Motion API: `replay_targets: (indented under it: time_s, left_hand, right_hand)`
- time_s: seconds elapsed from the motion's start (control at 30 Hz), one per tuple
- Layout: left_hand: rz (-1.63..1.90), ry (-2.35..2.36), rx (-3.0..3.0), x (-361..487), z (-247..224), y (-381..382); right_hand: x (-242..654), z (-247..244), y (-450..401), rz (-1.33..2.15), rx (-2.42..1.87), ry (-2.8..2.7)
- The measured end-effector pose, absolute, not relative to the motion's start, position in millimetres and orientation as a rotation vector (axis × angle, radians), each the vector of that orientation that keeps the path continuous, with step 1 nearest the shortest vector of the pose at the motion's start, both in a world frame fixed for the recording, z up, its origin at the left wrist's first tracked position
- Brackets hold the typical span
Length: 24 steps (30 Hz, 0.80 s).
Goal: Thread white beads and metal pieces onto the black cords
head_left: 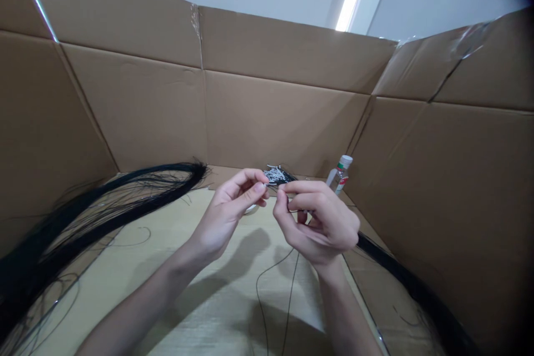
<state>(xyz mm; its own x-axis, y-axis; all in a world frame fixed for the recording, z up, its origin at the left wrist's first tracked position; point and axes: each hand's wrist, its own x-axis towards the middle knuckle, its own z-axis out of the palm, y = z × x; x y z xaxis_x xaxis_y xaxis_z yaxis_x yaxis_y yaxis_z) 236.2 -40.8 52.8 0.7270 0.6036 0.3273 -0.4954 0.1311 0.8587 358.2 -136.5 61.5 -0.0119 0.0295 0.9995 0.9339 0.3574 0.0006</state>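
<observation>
My left hand [233, 211] is closed in a pinch, thumb against forefinger; what lies between the tips is too small to make out. Close to its right, my right hand [319, 219] pinches a thin dark thread [257, 283], whose two strands hang below the hand toward the table. Just beyond the fingertips lies a cluster of small whitish bead-like pieces on black strands [275, 175], partly covered by my fingers. Under my left hand shows the edge of a white round thing [251, 209], mostly hidden.
A long bundle of black strands [137, 211] lies on the left, and another black bundle [411, 283] on the right. A small clear bottle with a white cap [340, 173] stands at the back right. Cardboard walls [287, 117] surround the pale yellowish table surface [175, 267].
</observation>
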Motion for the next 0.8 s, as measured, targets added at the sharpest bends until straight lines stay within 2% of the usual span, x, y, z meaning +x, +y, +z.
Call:
replay_targets:
  time_s: [0.8]
  left_hand:
    - [0.818, 0.105, 1.211, 235.9, 54.4, -43.7]
  right_hand:
    - [357.5, 61.1, -136.1, -0.926, -0.957, -1.386]
